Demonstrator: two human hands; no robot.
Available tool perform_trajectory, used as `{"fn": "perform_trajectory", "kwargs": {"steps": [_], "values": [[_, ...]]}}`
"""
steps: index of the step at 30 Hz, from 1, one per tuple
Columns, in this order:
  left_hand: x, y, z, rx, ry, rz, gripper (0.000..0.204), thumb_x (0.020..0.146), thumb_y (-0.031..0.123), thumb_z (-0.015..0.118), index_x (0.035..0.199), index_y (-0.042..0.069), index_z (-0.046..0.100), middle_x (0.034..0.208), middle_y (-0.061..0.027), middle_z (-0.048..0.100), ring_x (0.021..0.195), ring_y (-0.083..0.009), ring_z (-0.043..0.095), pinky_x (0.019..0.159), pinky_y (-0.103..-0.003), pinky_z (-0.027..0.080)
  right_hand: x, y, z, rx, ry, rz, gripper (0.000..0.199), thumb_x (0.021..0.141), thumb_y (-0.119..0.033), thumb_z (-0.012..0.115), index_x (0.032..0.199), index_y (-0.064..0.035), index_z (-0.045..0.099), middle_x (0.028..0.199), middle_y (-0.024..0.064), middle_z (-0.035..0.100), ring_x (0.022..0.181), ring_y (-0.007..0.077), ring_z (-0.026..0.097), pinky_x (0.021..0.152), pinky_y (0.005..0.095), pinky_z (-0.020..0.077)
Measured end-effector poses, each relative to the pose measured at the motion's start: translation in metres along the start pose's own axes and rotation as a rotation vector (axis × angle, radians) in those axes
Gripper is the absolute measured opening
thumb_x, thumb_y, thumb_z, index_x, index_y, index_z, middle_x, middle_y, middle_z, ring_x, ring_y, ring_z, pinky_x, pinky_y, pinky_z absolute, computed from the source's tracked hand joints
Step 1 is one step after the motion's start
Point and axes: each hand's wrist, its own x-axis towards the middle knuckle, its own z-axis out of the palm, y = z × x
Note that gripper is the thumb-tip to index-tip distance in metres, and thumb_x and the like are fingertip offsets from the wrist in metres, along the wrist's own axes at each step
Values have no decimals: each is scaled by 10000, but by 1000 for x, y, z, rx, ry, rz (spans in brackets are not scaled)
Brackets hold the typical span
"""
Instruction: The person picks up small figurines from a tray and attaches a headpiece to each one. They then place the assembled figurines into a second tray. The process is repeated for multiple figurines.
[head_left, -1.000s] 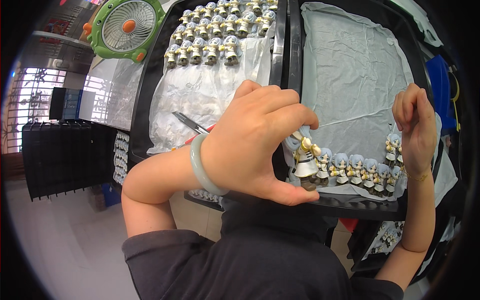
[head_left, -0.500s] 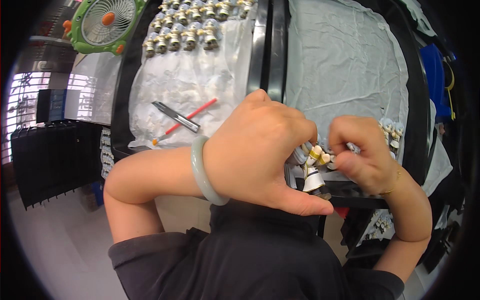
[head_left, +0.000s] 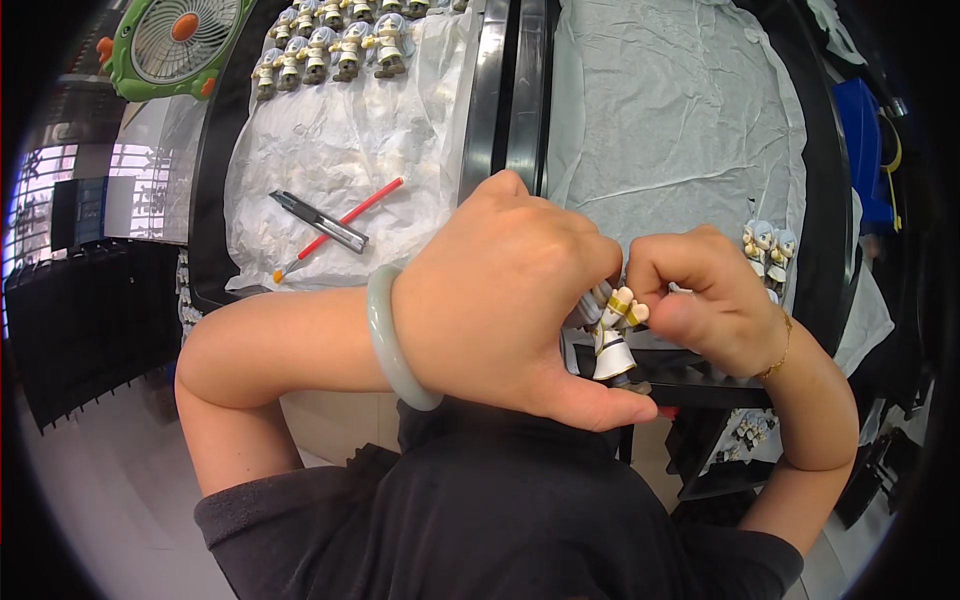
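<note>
No text, label, brand, number or sign can be read, neither on the chibi figurine (head_left: 613,356) at the fingers (head_left: 605,404) nor on the utility knife (head_left: 320,221) left of them.

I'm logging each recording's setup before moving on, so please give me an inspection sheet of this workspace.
Surface: black left tray and black right tray, side by side, both lined with pale paper.
Things: held figurine; figurine rows in the left tray; figurines at the right tray's right side.
Clutter: grey utility knife crossing a red-handled brush on the left tray's paper.
Hands: left hand grips the held figurine; right hand is curled beside it, contact unclear.
Cables: nothing seen.
Surroundings: green fan at upper left, blue bin-like object at right.
</note>
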Motion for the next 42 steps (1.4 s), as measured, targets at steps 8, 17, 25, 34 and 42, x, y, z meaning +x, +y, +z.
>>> {"fn": "perform_trajectory", "kwargs": {"steps": [8,17,25,34,42], "values": [[-1,1,7,16,65,-14,566,492,533,758,684,51,531,571,-43,469,506,-203,426,549,-301,256,2,2,9,178,108,112,269,896,-208,465,712,-22,528,524,30,424,480,107,378,466,268,345],[0,1,2,33,14,-7,543,531,498,732,754,34,561,617,-63,510,545,-225,492,580,-315,323,4,-6,9,18,107,106,308,903,-201,436,657,-16,455,556,34,429,515,91,396,486,260,339],[13,-66,-84,-417,538,-91,620,639,43,662,1140,85,299,960,-81,476,857,-144,495,719,-264,439,-7,8,-11,34,545,26,423,925,-339,356,618,-58,431,563,-41,348,520,36,290,471,197,222],[6,-159,-66,576,230,-206,645,653,160,697,1237,115,426,1162,-122,503,1127,-282,441,966,-378,324,-8,-2,-6,-16,487,-56,419,926,-327,387,626,-39,435,567,-28,359,532,50,291,479,218,251],[0,-171,-71,584,115,-271,706,704,116,636,1344,126,337,1348,-156,351,1223,-338,336,1032,-377,243,-17,-14,-20,12,661,-203,415,934,-328,358,630,-61,448,564,-37,365,528,42,314,487,196,248]]}}
